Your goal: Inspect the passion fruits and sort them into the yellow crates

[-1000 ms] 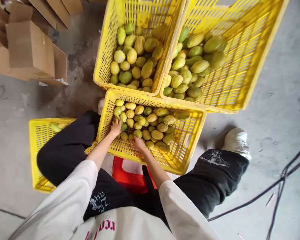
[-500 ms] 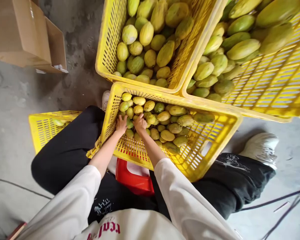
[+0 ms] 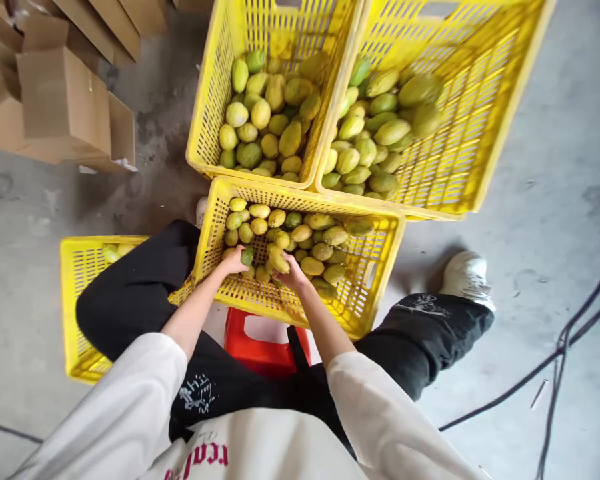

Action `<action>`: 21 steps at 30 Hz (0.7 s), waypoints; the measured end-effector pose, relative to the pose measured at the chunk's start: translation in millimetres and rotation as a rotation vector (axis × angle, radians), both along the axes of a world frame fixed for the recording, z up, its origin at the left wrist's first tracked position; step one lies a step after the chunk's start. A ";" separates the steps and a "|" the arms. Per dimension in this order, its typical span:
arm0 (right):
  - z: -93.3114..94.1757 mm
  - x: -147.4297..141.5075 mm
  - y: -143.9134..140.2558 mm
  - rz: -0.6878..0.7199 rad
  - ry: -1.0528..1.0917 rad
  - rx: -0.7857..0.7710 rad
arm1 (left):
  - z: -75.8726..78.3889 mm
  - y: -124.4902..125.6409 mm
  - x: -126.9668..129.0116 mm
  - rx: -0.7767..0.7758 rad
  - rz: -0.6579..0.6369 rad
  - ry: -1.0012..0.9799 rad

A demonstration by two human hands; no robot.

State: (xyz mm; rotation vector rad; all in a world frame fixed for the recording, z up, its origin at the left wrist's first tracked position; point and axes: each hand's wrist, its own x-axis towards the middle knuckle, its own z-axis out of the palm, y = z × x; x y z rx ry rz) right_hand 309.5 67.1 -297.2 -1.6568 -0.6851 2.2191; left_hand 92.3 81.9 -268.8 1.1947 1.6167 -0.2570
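Observation:
Between my legs sits a shallow yellow plastic crate [image 3: 300, 193] with several oval, yellow-green fruits that look like small papayas or melons. My left hand [image 3: 233, 261] is inside its left part, closed around a dark green fruit [image 3: 247, 256]. Just to the right, my right hand [image 3: 293, 273] grips a longer yellow fruit [image 3: 279, 259], thumb along its side. Some of the fingers of both hands are hidden behind the fruits. More fruits [image 3: 322, 251] lie loosely around the hands, mostly in the crate's left and middle parts.
Two deeper yellow crates, one at the left [image 3: 200, 127] and one at the right [image 3: 490, 133], adjoin the far side, both holding fruits. Another yellow crate [image 3: 75, 320] is beside my left leg. Cardboard boxes [image 3: 65, 100] stand far left. A red stool [image 3: 253, 350] is below; black cables [image 3: 510, 393] cross the floor.
Both hands, earlier reaching down among the fruits with fingers spread, are now closed on one fruit each. The right hand's yellow fruit is raised. The view has shifted, showing more of the far crates.

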 end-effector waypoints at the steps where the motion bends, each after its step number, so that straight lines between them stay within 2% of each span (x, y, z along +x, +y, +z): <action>1: 11.0 10.9 -8.2 -0.074 0.062 0.001 | 10.9 1.1 5.7 -0.010 0.008 -0.035; 3: 33.6 30.4 -21.1 -0.354 0.327 -0.057 | 36.8 6.7 18.9 -0.033 0.062 -0.144; 5: 57.0 44.6 -27.7 -0.612 0.617 -0.109 | 68.8 14.9 33.2 -0.013 0.180 -0.309; 6: 69.4 49.4 -28.8 -0.699 0.726 -0.104 | 86.9 18.6 40.0 0.019 0.250 -0.395; 10: 124.6 56.1 -28.8 -0.793 0.877 0.116 | 164.8 18.1 57.6 0.134 0.483 -0.737; 13: 165.0 55.9 -36.1 -0.778 0.964 0.239 | 209.2 -3.4 58.0 0.021 0.668 -1.042; 14: 175.9 55.9 -40.3 -0.767 0.988 0.257 | 218.1 -13.1 56.9 -0.035 0.741 -1.127; 16: 192.0 56.0 -49.6 -0.740 1.004 0.261 | 226.3 -32.8 55.6 -0.115 0.866 -1.242; 19: 203.1 55.6 -61.3 -0.737 0.999 0.208 | 221.3 -53.5 60.2 -0.104 0.974 -1.292; 21: 204.9 54.7 -66.2 -0.775 1.052 0.187 | 214.1 -58.0 67.3 -0.072 0.999 -1.305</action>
